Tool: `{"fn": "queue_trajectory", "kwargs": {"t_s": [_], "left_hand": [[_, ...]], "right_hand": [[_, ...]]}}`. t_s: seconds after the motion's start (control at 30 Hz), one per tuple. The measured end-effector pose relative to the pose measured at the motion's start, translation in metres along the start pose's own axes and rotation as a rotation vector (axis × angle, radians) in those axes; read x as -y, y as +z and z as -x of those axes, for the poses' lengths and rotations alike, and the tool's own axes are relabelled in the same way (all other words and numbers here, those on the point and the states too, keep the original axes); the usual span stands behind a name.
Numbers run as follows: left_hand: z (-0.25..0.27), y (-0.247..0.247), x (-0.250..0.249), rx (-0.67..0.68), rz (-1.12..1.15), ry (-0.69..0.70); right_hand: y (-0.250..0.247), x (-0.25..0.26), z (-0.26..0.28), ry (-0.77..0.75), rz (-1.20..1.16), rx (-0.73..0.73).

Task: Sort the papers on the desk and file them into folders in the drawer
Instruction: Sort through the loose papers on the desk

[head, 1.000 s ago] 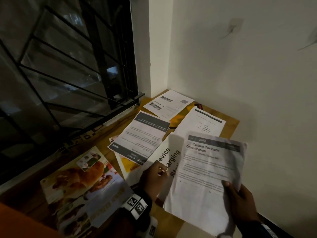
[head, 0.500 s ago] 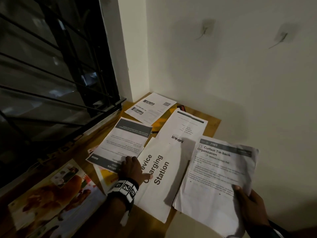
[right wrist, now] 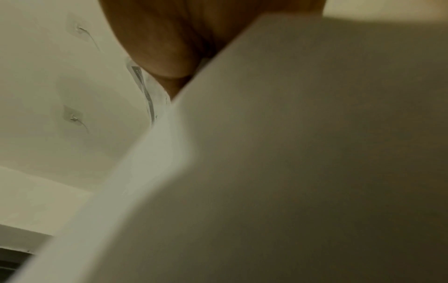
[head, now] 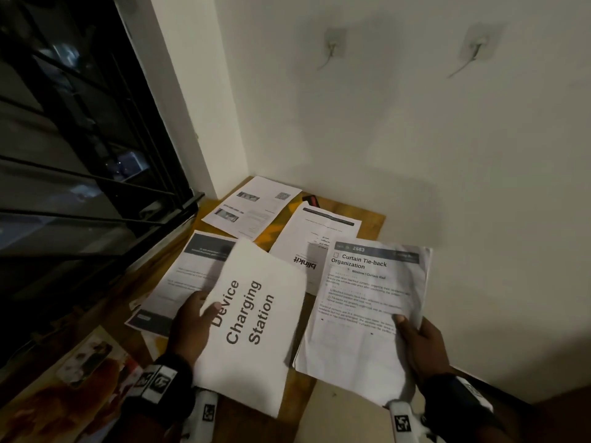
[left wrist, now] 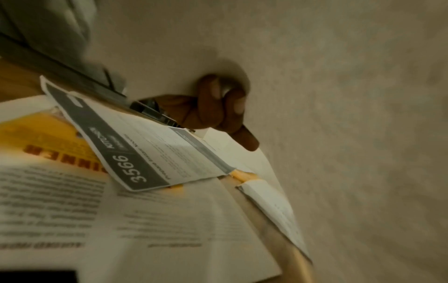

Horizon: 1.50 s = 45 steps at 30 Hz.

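Observation:
My left hand (head: pixel 204 311) pinches the white "Device Charging Station" sheet (head: pixel 256 330) at its left edge, thumb on top, and holds it above the wooden desk (head: pixel 371 223). In the left wrist view my curled fingers (left wrist: pixel 223 111) press the sheet's blank underside (left wrist: pixel 339 114). My right hand (head: pixel 406 327) grips a thin stack topped by the "Curtain Tie-back Organization" sheet (head: pixel 367 302) at its lower right edge. The right wrist view shows only that stack's underside (right wrist: pixel 315 172). A grey-header sheet (head: pixel 192 270), a "blinkit" sheet (head: pixel 319 235) and a sheet with photos (head: pixel 252 206) lie flat on the desk.
A barred window (head: pixel 96 155) runs along the left. White walls close the desk's back and right, with two wall hooks (head: pixel 334 46) above. A glossy food flyer (head: pixel 89 372) lies at the near left, a yellow "DINNER" flyer (left wrist: pixel 48 137) under the grey-header sheet. A small dark object (head: pixel 311 199) sits at the back.
My left hand has taken hold of the "Device Charging Station" sheet and lifted it off the desk toward me. The right hand still holds its stack, a little farther right.

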<state>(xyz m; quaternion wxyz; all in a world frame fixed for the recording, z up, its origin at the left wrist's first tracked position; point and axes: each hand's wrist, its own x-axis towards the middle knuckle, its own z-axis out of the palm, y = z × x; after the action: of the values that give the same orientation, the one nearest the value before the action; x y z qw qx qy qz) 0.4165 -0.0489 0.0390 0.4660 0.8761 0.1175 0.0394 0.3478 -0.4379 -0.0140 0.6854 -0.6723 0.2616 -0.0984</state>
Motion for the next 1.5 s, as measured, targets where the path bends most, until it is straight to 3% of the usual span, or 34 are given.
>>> {"fn": "queue_trajectory", "kwargs": {"t_s": [0.13,0.27,0.43,0.73,0.93,1.07,1.23,1.5], "left_hand": [[-0.002,-0.022,0.003,0.000,0.278,-0.011],[0.001,-0.023,-0.004,0.103,0.466,-0.047],[0.010,0.007,-0.019,0.250,0.518,-0.078],[0.006,0.064,-0.025,0.326,0.481,-0.167],[0.003,0.065,-0.028,0.288,0.447,-0.161],[0.004,0.061,-0.029,0.255,0.437,-0.131],[0.004,0.051,-0.043,0.179,0.496,-0.052],[0.003,0.027,-0.052,0.107,0.613,0.117]], "right_hand": [[0.007,0.004,-0.006,0.000,-0.006,0.017],[0.019,0.005,-0.008,0.000,-0.004,0.062],[0.041,0.012,-0.002,0.011,-0.012,0.159],[0.071,0.029,0.003,0.000,-0.021,0.291],[0.079,0.041,0.002,-0.021,-0.057,0.341],[0.088,0.052,0.003,-0.058,-0.069,0.448],[0.104,0.074,-0.004,-0.143,0.020,0.535],[0.124,0.108,-0.011,-0.177,-0.069,0.560]]}}
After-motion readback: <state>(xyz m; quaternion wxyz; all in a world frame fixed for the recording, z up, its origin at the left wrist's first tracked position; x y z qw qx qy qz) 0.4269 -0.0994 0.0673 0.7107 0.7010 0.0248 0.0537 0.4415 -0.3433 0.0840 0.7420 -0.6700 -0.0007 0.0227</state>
